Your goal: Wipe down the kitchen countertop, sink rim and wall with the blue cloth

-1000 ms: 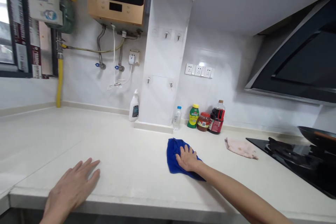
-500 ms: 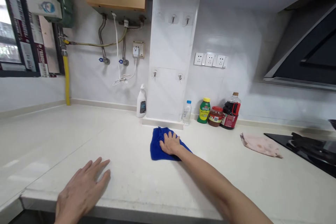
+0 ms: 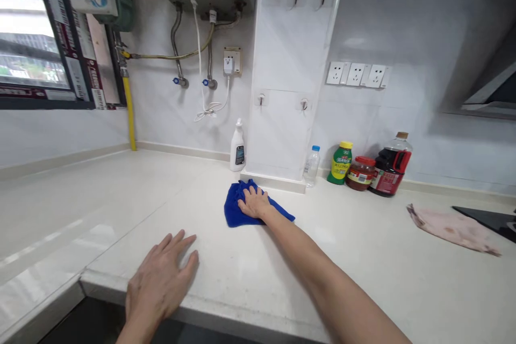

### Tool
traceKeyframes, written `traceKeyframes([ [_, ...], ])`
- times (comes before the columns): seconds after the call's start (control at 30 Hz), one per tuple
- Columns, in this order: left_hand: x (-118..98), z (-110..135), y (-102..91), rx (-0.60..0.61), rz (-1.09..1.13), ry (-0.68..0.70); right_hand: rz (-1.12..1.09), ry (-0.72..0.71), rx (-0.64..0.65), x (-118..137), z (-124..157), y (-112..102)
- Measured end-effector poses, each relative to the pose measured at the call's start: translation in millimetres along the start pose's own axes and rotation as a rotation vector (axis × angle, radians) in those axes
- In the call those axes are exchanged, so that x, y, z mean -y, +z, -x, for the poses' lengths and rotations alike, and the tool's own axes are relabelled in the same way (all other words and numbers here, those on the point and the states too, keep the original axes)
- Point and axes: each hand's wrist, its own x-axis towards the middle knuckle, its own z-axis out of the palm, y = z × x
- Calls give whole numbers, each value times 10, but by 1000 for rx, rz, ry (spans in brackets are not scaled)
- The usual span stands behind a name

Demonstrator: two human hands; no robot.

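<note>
A blue cloth (image 3: 237, 209) lies on the white countertop (image 3: 217, 274), just in front of the tiled pillar's base. My right hand (image 3: 255, 203) grips it from above, pressing it down with the fingers bent over its bunched upper part. The palm side and whatever cloth is under it are hidden. Nearer the front edge, my left hand (image 3: 161, 277) is open and holds nothing. Its fingers are spread, palm down over the counter; whether it touches the surface I cannot tell.
By the pillar (image 3: 282, 129) stand a white spray bottle (image 3: 237, 148) and a clear blue-capped bottle (image 3: 312, 167). Further right are a green bottle (image 3: 339, 164), a red-lidded jar (image 3: 360, 173) and a dark sauce bottle (image 3: 389, 166). A pink cloth (image 3: 451, 227) lies near the black stove (image 3: 492, 220).
My right hand has slid the blue cloth leftward along the counter, relative to the pillar. The view has swung left and down. My left hand stays open near the front edge.
</note>
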Motion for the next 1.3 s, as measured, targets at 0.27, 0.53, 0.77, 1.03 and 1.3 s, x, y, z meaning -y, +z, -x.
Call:
traceKeyframes([
  [0.27,-28,43,-49,-5,35,-34,-31,-156,4,321,-48,36],
  [0.53,47,10,34,-148,285,-38,-82,-382,45,612,353,-4],
  [0.77,153,-72,122,-230,390,88,-119,-573,70,722,882,-40],
  [1.03,194,67,70,-282,295,165,-165,-671,45,514,1434,-98],
  [1.3,608,582,-184,-291,126,166,-235,-711,92,-44,1981,-255],
])
